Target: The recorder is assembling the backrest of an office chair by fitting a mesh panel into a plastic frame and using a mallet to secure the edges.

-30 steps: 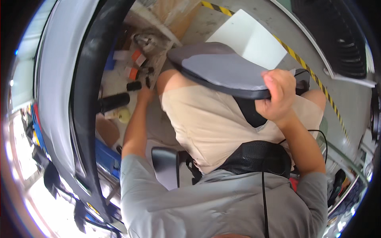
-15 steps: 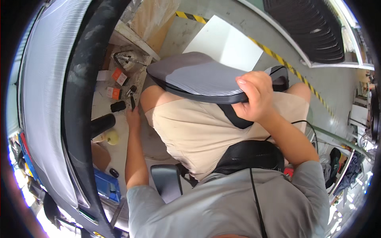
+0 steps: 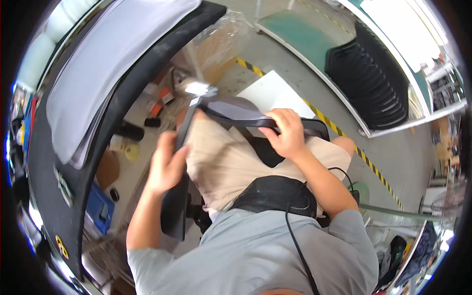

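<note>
My left hand (image 3: 167,162) is closed around the dark handle of a hammer (image 3: 192,105), held up over the left edge of my lap. Its shiny metal head is smeared by motion. A curved, grey fabric-covered pad (image 3: 233,109) with a black rim rests across my thighs. The hammer head is close to the pad's left end; I cannot tell whether they touch. My right hand (image 3: 286,133) grips the pad's near rim, thumb below and fingers over the top. Part of the pad's underside is hidden.
Left, a black padded bench (image 3: 93,169) carries grey fabric-covered pieces (image 3: 110,73). Below it, a shelf holds orange-and-white boxes (image 3: 156,109), a black cylinder (image 3: 132,131) and a blue bin (image 3: 101,209). A white board (image 3: 270,93) lies ahead. A rack (image 3: 339,105) holds black panels (image 3: 368,73).
My left hand has lifted the hammer off the shelf and brought it toward my lap. The pad is tilted flatter and lower, with my right hand still on its rim. The view has shifted.
</note>
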Available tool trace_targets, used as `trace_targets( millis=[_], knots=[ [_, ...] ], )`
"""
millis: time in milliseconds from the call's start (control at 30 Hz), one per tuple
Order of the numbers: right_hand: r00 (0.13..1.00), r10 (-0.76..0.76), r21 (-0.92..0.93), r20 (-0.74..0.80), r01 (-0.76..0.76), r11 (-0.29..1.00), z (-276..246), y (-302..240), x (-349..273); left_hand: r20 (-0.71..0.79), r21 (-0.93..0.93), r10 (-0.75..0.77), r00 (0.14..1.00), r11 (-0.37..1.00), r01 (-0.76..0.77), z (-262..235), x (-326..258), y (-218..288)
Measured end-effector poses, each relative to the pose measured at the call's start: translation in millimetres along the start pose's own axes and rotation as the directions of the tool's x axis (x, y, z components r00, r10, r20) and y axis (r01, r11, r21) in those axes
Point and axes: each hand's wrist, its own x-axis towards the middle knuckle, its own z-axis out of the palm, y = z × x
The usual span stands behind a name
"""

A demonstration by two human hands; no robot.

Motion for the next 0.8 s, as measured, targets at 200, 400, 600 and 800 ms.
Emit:
trace_targets(
  millis=[200,400,600,800],
  knots=[
    [0.981,0.166,0.522,0.102,-0.195,0.830,-31,-14,-9,0.251,-0.109,0.334,0.908,0.942,-0.317,111,17,77],
    [0.674,0.721,0.960,0.160,-0.277,0.046,-38,-29,-25,0.505,0.163,0.356,0.786,0.855,-0.492,143,28,89],
    [0.706,0.695,0.437,0.135,-0.672,0.598,-64,-30,-54,0.295,0.097,0.447,0.845,0.865,-0.492,132,85,27],
    [0.884,0.455,0.211,0.111,-0.468,0.858,-72,-48,-48,0.278,0.293,0.639,0.717,0.654,-0.697,140,93,22]
  ],
)
